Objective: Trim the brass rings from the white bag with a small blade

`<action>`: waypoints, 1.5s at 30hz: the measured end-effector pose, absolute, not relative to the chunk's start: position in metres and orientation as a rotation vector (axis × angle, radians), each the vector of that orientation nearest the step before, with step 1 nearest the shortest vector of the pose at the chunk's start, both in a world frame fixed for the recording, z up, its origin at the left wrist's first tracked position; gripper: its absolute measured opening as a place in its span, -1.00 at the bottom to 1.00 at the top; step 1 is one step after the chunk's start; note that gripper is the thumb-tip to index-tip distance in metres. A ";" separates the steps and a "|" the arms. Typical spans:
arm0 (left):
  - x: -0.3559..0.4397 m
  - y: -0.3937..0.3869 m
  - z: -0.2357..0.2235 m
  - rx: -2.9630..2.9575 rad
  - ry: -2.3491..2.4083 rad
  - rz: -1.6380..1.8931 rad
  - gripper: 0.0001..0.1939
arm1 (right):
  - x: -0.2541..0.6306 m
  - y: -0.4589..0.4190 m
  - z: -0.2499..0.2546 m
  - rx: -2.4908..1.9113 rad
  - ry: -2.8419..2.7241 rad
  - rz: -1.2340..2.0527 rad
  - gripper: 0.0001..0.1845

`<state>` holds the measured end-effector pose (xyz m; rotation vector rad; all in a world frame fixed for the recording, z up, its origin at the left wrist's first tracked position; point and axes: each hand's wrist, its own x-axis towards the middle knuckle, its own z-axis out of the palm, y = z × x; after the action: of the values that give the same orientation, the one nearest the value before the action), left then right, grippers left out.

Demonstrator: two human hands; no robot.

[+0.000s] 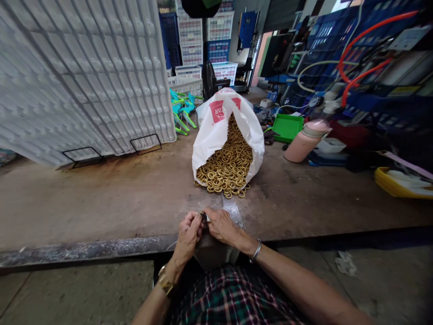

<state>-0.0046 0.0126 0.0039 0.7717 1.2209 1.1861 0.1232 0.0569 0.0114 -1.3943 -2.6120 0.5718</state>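
Near the front edge of the workbench, my left hand (190, 229) has its thumb and fingers pinched together. My right hand (221, 225) meets it from the other side, its fingers closed about the same spot. Between the fingertips shows a small dark piece (203, 217); its kind is too small and covered to tell. A dark block (210, 246) juts at the bench edge just under the hands. Beyond them lies an open white sack (211, 140), from which many brass-coloured rings (225, 169) spill onto the bench.
Stacked white ribbed plastic trays (101, 67) stand at left against wire holders (146, 143). To the right are a pink bottle (306, 140), a green tray (287, 127) and a yellow basket (402, 184). Turquoise and green plastic pieces (182, 110) lie behind the trays.
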 end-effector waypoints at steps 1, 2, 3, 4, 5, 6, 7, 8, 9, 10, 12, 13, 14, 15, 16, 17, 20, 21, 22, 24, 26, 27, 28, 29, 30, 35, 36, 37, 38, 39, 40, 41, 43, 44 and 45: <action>-0.004 0.013 0.005 0.782 1.235 1.186 -0.62 | 0.123 0.056 0.013 -1.408 -2.613 0.571 -0.67; -0.004 0.013 0.006 0.793 1.251 1.186 -0.61 | 0.123 0.056 0.015 -1.420 -2.616 0.570 -0.67; -0.003 0.013 0.006 0.803 1.267 1.183 -0.60 | 0.123 0.056 0.016 -1.430 -2.620 0.569 -0.67; -0.003 0.013 0.007 0.811 1.282 1.179 -0.60 | 0.123 0.056 0.017 -1.441 -2.625 0.572 -0.68; -0.002 0.013 0.008 0.820 1.293 1.173 -0.59 | 0.123 0.056 0.018 -1.449 -2.629 0.580 -0.68; -0.002 0.012 0.008 0.828 1.300 1.167 -0.59 | 0.123 0.057 0.018 -1.451 -2.632 0.591 -0.69; -0.002 0.012 0.008 0.834 1.305 1.165 -0.59 | 0.123 0.057 0.018 -1.445 -2.636 0.606 -0.69; -0.002 0.012 0.008 0.841 1.305 1.163 -0.60 | 0.123 0.058 0.017 -1.431 -2.641 0.623 -0.70; -0.002 0.012 0.008 0.847 1.305 1.162 -0.60 | 0.123 0.059 0.016 -1.412 -2.648 0.635 -0.70; -0.002 0.012 0.008 0.853 1.305 1.162 -0.60 | 0.123 0.059 0.014 -1.390 -2.656 0.642 -0.70; -0.002 0.012 0.008 0.860 1.301 1.168 -0.61 | 0.122 0.060 0.012 -1.356 -2.674 0.635 -0.70; -0.003 0.012 0.007 0.863 1.297 1.173 -0.61 | 0.122 0.060 0.012 -1.348 -2.679 0.624 -0.70; -0.003 0.012 0.006 0.868 1.293 1.177 -0.61 | 0.122 0.060 0.012 -1.346 -2.684 0.613 -0.70; -0.004 0.012 0.005 0.876 1.291 1.180 -0.61 | 0.122 0.060 0.012 -1.352 -2.686 0.605 -0.70; -0.004 0.012 0.004 0.887 1.292 1.181 -0.61 | 0.122 0.060 0.012 -1.357 -2.689 0.602 -0.70; -0.005 0.012 0.003 0.901 1.295 1.183 -0.62 | 0.122 0.060 0.012 -1.356 -2.694 0.606 -0.70; -0.006 0.011 0.001 0.931 1.310 1.189 -0.62 | 0.122 0.062 0.011 -1.335 -2.717 0.643 -0.72; -0.006 0.009 0.002 0.930 1.308 1.188 -0.62 | 0.122 0.063 0.011 -1.336 -2.722 0.653 -0.72; -0.005 0.007 0.004 0.925 1.298 1.183 -0.61 | 0.122 0.066 0.010 -1.344 -2.727 0.658 -0.72; -0.002 0.003 0.012 0.911 1.246 1.159 -0.62 | 0.122 0.071 0.009 -1.389 -2.730 0.638 -0.74; 0.000 0.000 0.021 0.874 1.149 1.153 -0.64 | 0.118 0.076 0.008 -1.416 -2.728 0.598 -0.74; 0.001 0.000 0.024 0.832 1.093 1.167 -0.65 | 0.115 0.078 0.008 -1.412 -2.727 0.578 -0.73; 0.000 0.000 0.027 0.772 1.039 1.189 -0.66 | 0.111 0.080 0.007 -1.416 -2.723 0.555 -0.72; -0.001 0.000 0.028 0.700 0.993 1.218 -0.66 | 0.106 0.083 0.006 -1.427 -2.717 0.531 -0.70; -0.002 0.001 0.028 0.625 0.958 1.248 -0.67 | 0.101 0.086 0.005 -1.449 -2.708 0.499 -0.66; -0.018 0.002 0.015 0.418 0.953 1.323 -0.68 | 0.070 0.112 -0.001 -1.638 -2.621 0.266 -0.50; -0.020 0.001 0.012 0.395 0.954 1.332 -0.69 | 0.065 0.118 -0.001 -1.670 -2.599 0.246 -0.52; -0.023 0.001 0.009 0.369 0.949 1.342 -0.70 | 0.061 0.124 -0.001 -1.699 -2.579 0.237 -0.56; -0.025 0.001 0.007 0.340 0.937 1.348 -0.72 | 0.057 0.128 0.000 -1.723 -2.561 0.233 -0.60; -0.028 0.001 0.006 0.309 0.923 1.347 -0.73 | 0.055 0.132 0.000 -1.741 -2.548 0.232 -0.65; -0.030 0.001 0.004 0.277 0.906 1.342 -0.74 | 0.053 0.134 0.000 -1.752 -2.540 0.229 -0.69; -0.032 0.001 0.004 0.247 0.888 1.335 -0.73 | 0.054 0.135 0.000 -1.757 -2.541 0.225 -0.72; -0.036 0.002 0.003 0.190 0.853 1.325 -0.69 | 0.059 0.133 -0.002 -1.727 -2.562 0.224 -0.75; -0.037 0.002 0.002 0.166 0.832 1.330 -0.69 | 0.063 0.130 -0.005 -1.686 -2.584 0.234 -0.75; -0.039 0.002 0.002 0.143 0.813 1.342 -0.71 | 0.069 0.126 -0.007 -1.622 -2.614 0.253 -0.73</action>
<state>-0.0391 0.0023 0.0018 0.1434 0.8127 1.3416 0.0695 0.1261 -0.0070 -1.6219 -2.6139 0.2529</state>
